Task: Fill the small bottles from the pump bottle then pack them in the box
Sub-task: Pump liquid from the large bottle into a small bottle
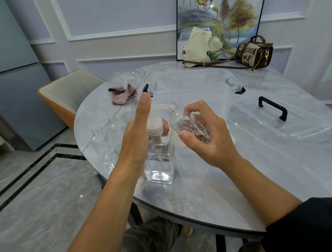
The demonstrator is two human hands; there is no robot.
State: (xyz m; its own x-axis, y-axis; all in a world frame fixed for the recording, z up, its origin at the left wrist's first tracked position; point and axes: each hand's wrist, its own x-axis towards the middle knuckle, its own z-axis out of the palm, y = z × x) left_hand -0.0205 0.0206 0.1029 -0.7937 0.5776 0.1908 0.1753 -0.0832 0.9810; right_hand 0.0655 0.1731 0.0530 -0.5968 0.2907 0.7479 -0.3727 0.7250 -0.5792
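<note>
A person sits at a round grey marble table (pixel 235 175). A clear square plastic pump bottle (pixel 160 163) with a pale pump top stands upright near the front edge of the table. It has some clear liquid in it.

The left hand (pixel 136 136) is wrapped round the neck of the pump bottle, just under the pump top. Its thumb sticks straight up, and one fingertip peeks out on the far side. The right hand (pixel 209 140) holds a small clear plastic bottle (pixel 182 122) between its thumb and fingers. This small bottle is tilted, and its open mouth is right at the tip of the pump spout. I cannot tell if any liquid is inside it.

More empty small bottles (pixel 114 127) with no caps sit on the table to the left of the left hand. Two stand up. The one nearest the edge is too blurry to tell.

Behind the hands is a big clear plastic box (pixel 200 89), open on top, with black clips on its sides. Its clear lid (pixel 302 128) with a black handle lies flat just beside it on the right.

A crumpled pinkish cloth (pixel 125 93) lies at the back left. A cream cloth bag (pixel 200 46) and a brown handbag (pixel 254 53) sit at the far edge.
</note>
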